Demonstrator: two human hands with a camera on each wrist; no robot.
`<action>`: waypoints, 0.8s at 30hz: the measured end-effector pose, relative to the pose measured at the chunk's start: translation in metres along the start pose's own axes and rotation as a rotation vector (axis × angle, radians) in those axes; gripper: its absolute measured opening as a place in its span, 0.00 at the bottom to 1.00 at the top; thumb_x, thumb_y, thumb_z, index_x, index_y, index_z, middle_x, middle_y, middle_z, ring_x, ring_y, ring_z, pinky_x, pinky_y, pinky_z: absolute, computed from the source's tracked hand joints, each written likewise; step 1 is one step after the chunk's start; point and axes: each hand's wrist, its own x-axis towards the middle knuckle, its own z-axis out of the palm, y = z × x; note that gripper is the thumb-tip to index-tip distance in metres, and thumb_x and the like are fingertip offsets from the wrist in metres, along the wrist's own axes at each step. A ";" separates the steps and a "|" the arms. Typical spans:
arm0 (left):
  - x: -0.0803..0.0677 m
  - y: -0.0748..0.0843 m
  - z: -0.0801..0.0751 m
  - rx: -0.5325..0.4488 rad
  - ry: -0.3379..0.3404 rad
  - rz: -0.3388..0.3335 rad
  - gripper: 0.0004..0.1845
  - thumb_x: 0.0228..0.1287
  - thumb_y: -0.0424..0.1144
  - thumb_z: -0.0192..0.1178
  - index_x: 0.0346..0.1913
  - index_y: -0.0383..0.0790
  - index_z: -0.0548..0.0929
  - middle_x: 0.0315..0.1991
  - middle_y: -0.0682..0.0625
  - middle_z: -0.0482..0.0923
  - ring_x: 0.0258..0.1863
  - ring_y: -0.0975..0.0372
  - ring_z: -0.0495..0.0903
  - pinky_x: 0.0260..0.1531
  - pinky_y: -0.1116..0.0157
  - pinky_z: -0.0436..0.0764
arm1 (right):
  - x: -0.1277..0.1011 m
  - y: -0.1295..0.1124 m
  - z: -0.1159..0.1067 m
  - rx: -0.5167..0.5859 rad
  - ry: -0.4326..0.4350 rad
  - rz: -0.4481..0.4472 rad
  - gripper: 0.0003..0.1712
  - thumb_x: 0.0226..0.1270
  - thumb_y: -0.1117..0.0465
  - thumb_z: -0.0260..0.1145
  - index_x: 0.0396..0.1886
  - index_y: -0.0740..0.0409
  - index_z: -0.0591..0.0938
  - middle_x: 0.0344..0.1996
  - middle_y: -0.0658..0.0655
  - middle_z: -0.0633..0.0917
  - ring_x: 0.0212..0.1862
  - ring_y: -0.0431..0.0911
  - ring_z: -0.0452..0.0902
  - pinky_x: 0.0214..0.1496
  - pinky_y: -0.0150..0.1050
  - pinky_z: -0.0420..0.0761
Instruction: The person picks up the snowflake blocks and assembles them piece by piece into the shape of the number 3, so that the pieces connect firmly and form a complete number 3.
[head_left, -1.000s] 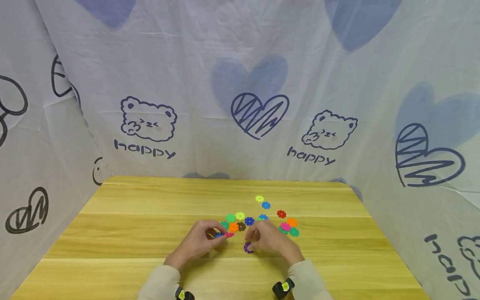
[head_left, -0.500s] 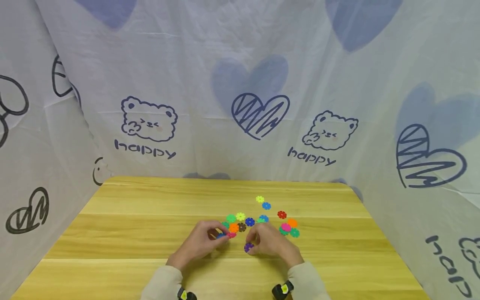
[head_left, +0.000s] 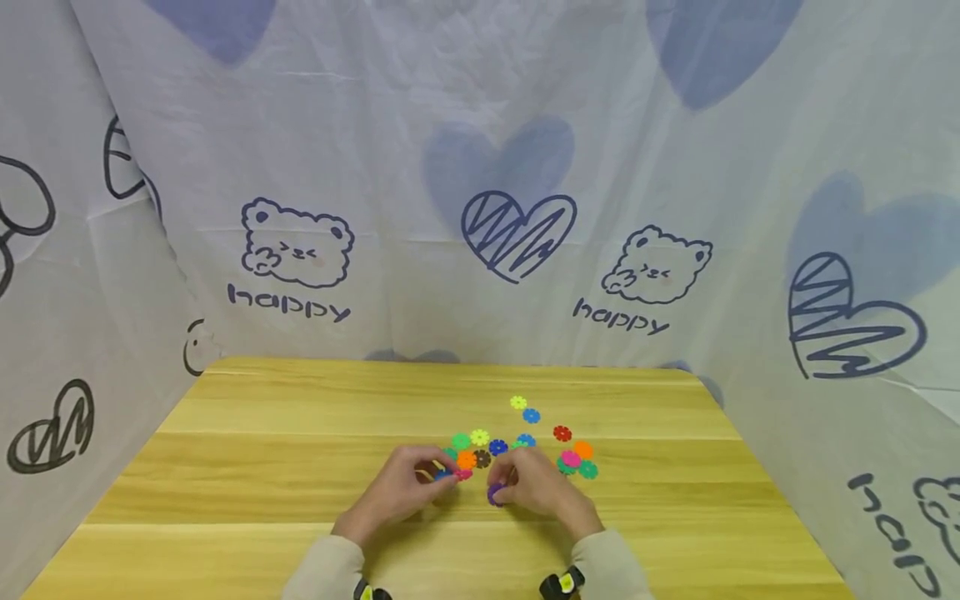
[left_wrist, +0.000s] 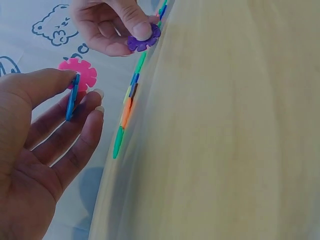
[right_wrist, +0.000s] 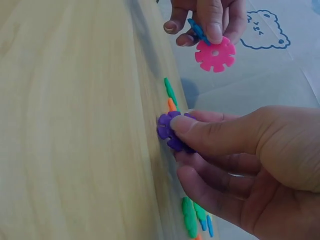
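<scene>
Head view. Worktop [head_left: 225, 500], wood-patterned, bearing flower-shaped slotted discs. Landmark item: purple disc [head_left: 492, 493], pinched in the right hand [head_left: 536, 483]; contact with the wood cannot be told. Left of it: left hand [head_left: 401, 487], fingers narrowed on a pink disc [head_left: 464, 475] and a held blue disc [head_left: 441, 476]. Beyond it, loose: brown disc [head_left: 482, 459], orange disc [head_left: 467, 459], dark blue disc [head_left: 498, 447], yellow-green disc [head_left: 479, 437]. Beyond and to its right: red disc [head_left: 562, 433], plus a cluster of orange, pink and green discs [head_left: 572, 458]. Farthest beyond: yellow disc [head_left: 518, 402].

Left wrist view. Lower left of the purple disc: held blue disc, edge-on, crossing the pink disc. Judged slotted together; one join apparently done.

Right wrist view. Purple disc between thumb and fingers; the pair above it, well apart. Join of purple disc to pair: not made. Below it: green pieces [right_wrist: 189, 217], edge-on; joined or merely overlapping, cannot tell.

Progress, by judgement: early. One pair assembled, one single in hand, most other discs apparently unassembled.
</scene>
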 end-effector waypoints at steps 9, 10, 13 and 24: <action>0.001 0.001 0.001 0.008 0.007 0.020 0.04 0.67 0.35 0.70 0.42 0.41 0.90 0.42 0.45 0.89 0.36 0.66 0.86 0.39 0.70 0.87 | -0.001 0.003 -0.001 0.154 0.065 0.033 0.06 0.69 0.68 0.70 0.44 0.64 0.88 0.28 0.55 0.88 0.26 0.41 0.82 0.27 0.31 0.84; 0.001 0.001 0.001 0.002 0.005 0.027 0.04 0.66 0.34 0.70 0.42 0.40 0.90 0.41 0.45 0.89 0.36 0.65 0.86 0.39 0.70 0.87 | -0.001 0.002 -0.001 0.175 0.072 0.039 0.07 0.70 0.68 0.69 0.44 0.64 0.88 0.29 0.55 0.88 0.27 0.42 0.83 0.28 0.31 0.84; 0.001 0.004 0.002 -0.014 -0.003 0.033 0.05 0.66 0.35 0.70 0.42 0.39 0.89 0.41 0.44 0.89 0.36 0.63 0.87 0.39 0.70 0.87 | -0.001 0.001 -0.001 0.221 0.091 0.046 0.07 0.71 0.69 0.67 0.46 0.65 0.87 0.30 0.55 0.88 0.28 0.43 0.83 0.29 0.33 0.85; 0.002 0.003 0.004 0.001 -0.016 0.043 0.03 0.67 0.34 0.69 0.41 0.39 0.89 0.40 0.45 0.89 0.36 0.67 0.85 0.39 0.70 0.88 | 0.000 -0.005 -0.002 0.350 0.078 0.053 0.11 0.76 0.70 0.61 0.50 0.71 0.86 0.35 0.59 0.89 0.27 0.42 0.82 0.30 0.33 0.86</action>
